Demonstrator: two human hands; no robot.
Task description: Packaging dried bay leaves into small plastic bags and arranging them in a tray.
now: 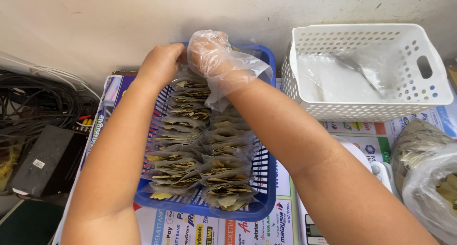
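Note:
A blue slatted plastic basket [264, 178] sits in front of me, filled with two rows of several small clear packets of dried leaves [200, 171]. My bare left hand [162, 64] reaches to the far end of the basket and touches the rearmost packets. My right hand [209, 52], in a loose clear plastic glove, is right beside it, its fingers curled over the same far packets. Whether either hand grips a packet is hidden by the hands themselves.
A white perforated basket [371, 109] with clear plastic bags inside stands at the right by the wall. A large bag of dried leaves [423, 154] lies at the far right. A white scale [376, 171] peeks out under my right arm. Black cables and a dark box [43, 161] lie left.

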